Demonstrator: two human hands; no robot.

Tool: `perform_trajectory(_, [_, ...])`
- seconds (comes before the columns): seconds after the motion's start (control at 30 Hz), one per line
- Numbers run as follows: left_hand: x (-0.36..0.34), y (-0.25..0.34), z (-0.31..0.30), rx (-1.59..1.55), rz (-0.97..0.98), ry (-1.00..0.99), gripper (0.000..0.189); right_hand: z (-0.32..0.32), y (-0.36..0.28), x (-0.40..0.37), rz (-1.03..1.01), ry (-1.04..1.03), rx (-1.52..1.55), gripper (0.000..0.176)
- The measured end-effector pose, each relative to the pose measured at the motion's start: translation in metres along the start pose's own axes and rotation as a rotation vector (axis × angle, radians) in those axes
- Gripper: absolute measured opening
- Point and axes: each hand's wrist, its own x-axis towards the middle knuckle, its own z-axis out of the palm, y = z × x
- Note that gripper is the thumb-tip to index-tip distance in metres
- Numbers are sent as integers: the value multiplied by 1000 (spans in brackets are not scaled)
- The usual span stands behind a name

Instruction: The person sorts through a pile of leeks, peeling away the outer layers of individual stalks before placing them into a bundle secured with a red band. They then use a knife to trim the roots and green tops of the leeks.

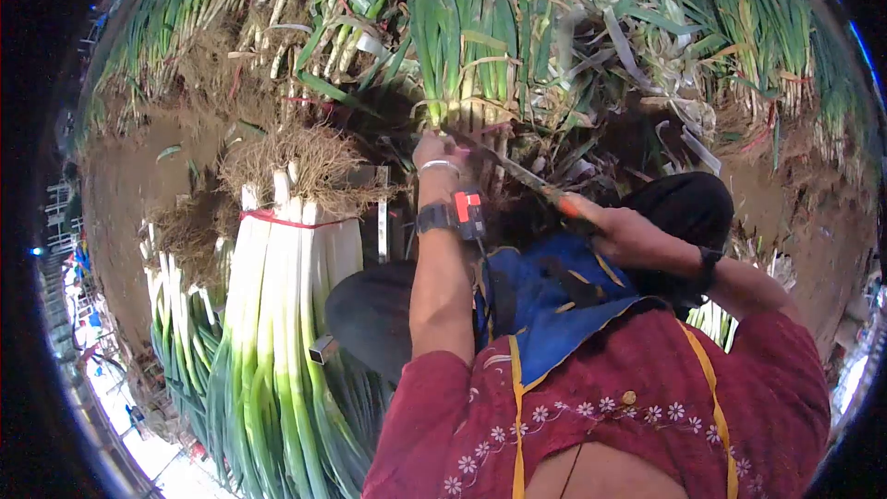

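Note:
My left hand [440, 153], with a white bracelet at the wrist, is closed around the lower end of a leek [434, 111] in front of me. More leeks [469, 32] stand just beyond it, green leaves pointing away. In my right hand [633, 233] is a long, thin knife-like tool [531, 179], with an orange band near my fingers. Its far end reaches toward my left hand and overlaps the leek bases in this view. Dry, peeled-off leaves [591, 92] lie in a heap to the right of the leeks.
A large bundle of cleaned leeks [286, 296], roots toward the back, is tied with a red band [300, 220] at my left. A metal bar [382, 217] runs beside it. Rooted leeks [231, 46] line the back. Bare soil [139, 162] shows at left. A blue apron [564, 291] covers my lap.

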Motion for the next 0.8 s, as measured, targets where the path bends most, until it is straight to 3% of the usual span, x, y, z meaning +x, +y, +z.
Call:
perform_trajectory(0.07, [-37, 9, 30, 47, 13, 78, 7, 14, 22, 12, 22, -46, 7, 73])
perform_trajectory(0.17, [-84, 50, 57, -18, 32, -229, 14, 30, 38, 24, -5, -119, -13, 80])
perform_trajectory(0.2, [-116, 70, 80, -9, 140, -129, 13, 43, 38, 30, -65, -46, -34, 81])
perform_trajectory(0.23, [-116, 93, 77, -98, 64, -286, 16, 38, 28, 34, -75, 7, 14, 81])
perform_trajectory(0.3, [-153, 131, 81, -153, 227, -201, 18, 22, 3, 36, -99, 124, 121, 79])
perform_trajectory(0.33, [-172, 145, 83, -190, 321, -153, 17, 13, 0, 36, -209, 229, 129, 78])
perform_trajectory(0.37, [-191, 156, 84, -231, 412, -105, 18, -6, -14, 36, -50, 154, 251, 76])
perform_trajectory(0.43, [-232, 180, 82, -326, 639, -362, 19, -56, -41, 44, 272, -4, 494, 73])
perform_trajectory(0.47, [-261, 190, 84, -354, 750, -511, 19, -70, -39, 55, 240, 91, 447, 68])
perform_trajectory(0.5, [-289, 202, 90, -381, 862, -659, 20, -79, -33, 72, 51, 227, 323, 64])
perform_trajectory(0.53, [-322, 211, 102, -371, 1032, -552, 18, -88, -27, 89, -118, 381, 172, 59])
perform_trajectory(0.57, [-343, 216, 111, -358, 1201, -435, 16, -100, -6, 112, -22, 315, 415, 56])
perform_trajectory(0.63, [-343, 234, 107, -245, 1417, -380, 15, -120, 13, 162, -159, 418, 166, 54])
perform_trajectory(0.67, [-341, 241, 106, -183, 1522, -349, 14, -125, 20, 187, -146, 414, 252, 47])
perform_trajectory(0.77, [-315, 225, 132, -269, 1169, -56, 19, -132, 18, 242, -82, 447, 243, 41])
perform_trajectory(0.8, [-293, 221, 125, -153, 1149, 16, 19, -134, 15, 258, -55, 466, 196, 41])
